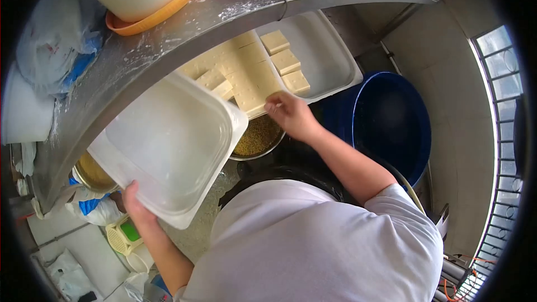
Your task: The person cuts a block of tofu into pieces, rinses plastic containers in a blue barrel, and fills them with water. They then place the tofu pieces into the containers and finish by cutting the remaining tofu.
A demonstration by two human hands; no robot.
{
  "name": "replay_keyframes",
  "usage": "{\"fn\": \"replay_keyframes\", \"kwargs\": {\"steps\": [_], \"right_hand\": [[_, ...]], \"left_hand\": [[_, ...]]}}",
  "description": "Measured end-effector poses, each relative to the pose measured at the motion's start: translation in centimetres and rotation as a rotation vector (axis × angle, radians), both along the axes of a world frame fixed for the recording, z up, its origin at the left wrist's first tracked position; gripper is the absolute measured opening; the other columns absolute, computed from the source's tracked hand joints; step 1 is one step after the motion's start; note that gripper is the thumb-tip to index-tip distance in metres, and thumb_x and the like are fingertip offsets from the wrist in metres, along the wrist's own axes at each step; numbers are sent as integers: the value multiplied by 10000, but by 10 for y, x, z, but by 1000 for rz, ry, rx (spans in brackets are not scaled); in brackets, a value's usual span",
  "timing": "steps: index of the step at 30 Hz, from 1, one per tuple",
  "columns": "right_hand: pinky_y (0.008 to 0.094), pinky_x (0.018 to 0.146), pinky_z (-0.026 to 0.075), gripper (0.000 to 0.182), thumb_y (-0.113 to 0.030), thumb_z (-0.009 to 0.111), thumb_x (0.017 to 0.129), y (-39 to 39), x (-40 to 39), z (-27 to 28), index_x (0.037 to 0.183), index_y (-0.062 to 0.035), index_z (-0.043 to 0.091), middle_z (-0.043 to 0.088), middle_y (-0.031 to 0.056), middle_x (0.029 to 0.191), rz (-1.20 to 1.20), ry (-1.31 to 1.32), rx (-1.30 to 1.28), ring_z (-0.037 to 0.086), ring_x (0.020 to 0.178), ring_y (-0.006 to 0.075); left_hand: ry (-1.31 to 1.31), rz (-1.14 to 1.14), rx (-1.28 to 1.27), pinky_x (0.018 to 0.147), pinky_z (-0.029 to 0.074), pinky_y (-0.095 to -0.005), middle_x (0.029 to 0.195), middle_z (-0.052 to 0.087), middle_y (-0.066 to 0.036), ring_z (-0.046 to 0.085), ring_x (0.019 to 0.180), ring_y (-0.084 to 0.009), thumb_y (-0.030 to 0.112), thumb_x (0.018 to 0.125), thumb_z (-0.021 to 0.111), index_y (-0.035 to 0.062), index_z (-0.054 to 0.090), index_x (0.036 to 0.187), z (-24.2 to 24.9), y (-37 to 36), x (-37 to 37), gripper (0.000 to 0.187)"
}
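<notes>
My left hand [137, 206] grips the near left edge of a white plastic tray [168, 140], which is tilted and has nothing in it. Behind its right side lies a broad slab of cut tofu [246, 70], with loose tofu blocks [215, 82] on top. My right hand [288, 113] is at the slab's near edge with its fingers curled; whether they hold anything is hidden. Right of the slab, a second white tray [330, 50] carries a row of tofu blocks [286, 61] along its left side.
A steel shelf [184, 39] curves overhead, bearing a white bucket on an orange lid [156, 8]. A round metal pan of yellow beans or grain [257, 137] stands below the slab. At right is a large blue barrel [358, 106]. Plastic bags and a yellow-green basket [124, 235] are at lower left.
</notes>
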State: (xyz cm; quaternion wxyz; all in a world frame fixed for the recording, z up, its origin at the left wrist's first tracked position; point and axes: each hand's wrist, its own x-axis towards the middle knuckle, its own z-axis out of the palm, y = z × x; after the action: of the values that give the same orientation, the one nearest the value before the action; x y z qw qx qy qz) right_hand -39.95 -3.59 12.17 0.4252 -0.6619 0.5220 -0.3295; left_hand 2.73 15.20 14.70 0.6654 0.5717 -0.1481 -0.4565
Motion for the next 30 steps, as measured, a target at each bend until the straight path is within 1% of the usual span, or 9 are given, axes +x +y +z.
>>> {"fn": "replay_keyframes", "kwargs": {"steps": [3, 11, 14, 17, 20, 21, 23, 26, 30], "right_hand": [[424, 814, 556, 370, -298, 694, 935, -36, 7, -15, 1123, 20, 674, 722, 216, 985, -16, 86, -44, 714, 918, 365], [489, 895, 531, 515, -399, 665, 932, -119, 112, -54, 1184, 46, 607, 676, 292, 1102, 125, 390, -184, 660, 1015, 454], [497, 983, 480, 615, -509, 622, 939, -139, 144, -66, 1183, 55, 602, 660, 304, 1170, 100, 521, -108, 625, 1123, 449], [484, 1153, 282, 787, -646, 540, 940, -143, 168, -77, 1283, 60, 589, 615, 282, 1335, 14, 737, -12, 499, 1322, 423], [482, 1140, 340, 788, -610, 537, 950, -147, 177, -86, 1360, 63, 536, 588, 263, 1403, 424, 995, -6, 522, 1323, 421], [482, 1140, 340, 788, -610, 537, 950, -138, 185, -70, 1360, 63, 536, 588, 263, 1403, 438, 1003, -17, 522, 1323, 421], [469, 1104, 412, 756, -594, 555, 933, -120, 200, -41, 1323, 53, 572, 600, 217, 1418, 269, 724, 166, 565, 1296, 412], [444, 1049, 491, 799, -552, 668, 861, -116, 209, -50, 1293, 112, 562, 650, 293, 1281, 137, 656, 176, 615, 1241, 416], [443, 949, 537, 748, -492, 774, 816, -126, 216, -66, 1230, 110, 611, 688, 248, 1227, -26, 646, 130, 668, 1149, 389]], "left_hand": [[-112, 50, 18, 1042, 475, -453, 1392, 529, -196, 554, 1259, -343, 208, 818, 621, -3, 389, 1508, 13, 24, 22, 758], [-210, 129, 90, 981, 506, -427, 1329, 570, -186, 600, 1167, -321, 216, 823, 623, -25, 411, 1491, 20, 68, 37, 741], [-239, 181, 90, 970, 509, -410, 1305, 583, -186, 614, 1137, -307, 207, 826, 628, -41, 427, 1466, 15, 77, 30, 715], [-233, 218, 79, 961, 511, -398, 1283, 593, -186, 623, 1114, -296, 190, 833, 630, -51, 441, 1446, 11, 82, 22, 686], [-207, 238, 30, 937, 522, -393, 1259, 605, -172, 630, 1090, -284, 168, 853, 616, -39, 453, 1442, 9, 84, 15, 645], [-206, 240, -6, 916, 533, -390, 1242, 613, -160, 635, 1071, -277, 157, 867, 603, -25, 460, 1443, 7, 84, 15, 621], [-213, 230, -16, 911, 536, -386, 1243, 613, -157, 637, 1067, -269, 139, 872, 599, -26, 456, 1445, -2, 90, 21, 613], [-229, 213, -31, 910, 541, -383, 1248, 615, -152, 642, 1067, -263, 108, 882, 592, -23, 444, 1452, -8, 90, 22, 603], [-213, 192, -44, 935, 541, -391, 1265, 616, -150, 644, 1092, -270, 82, 895, 584, -8, 434, 1465, -13, 88, 24, 597]]}}
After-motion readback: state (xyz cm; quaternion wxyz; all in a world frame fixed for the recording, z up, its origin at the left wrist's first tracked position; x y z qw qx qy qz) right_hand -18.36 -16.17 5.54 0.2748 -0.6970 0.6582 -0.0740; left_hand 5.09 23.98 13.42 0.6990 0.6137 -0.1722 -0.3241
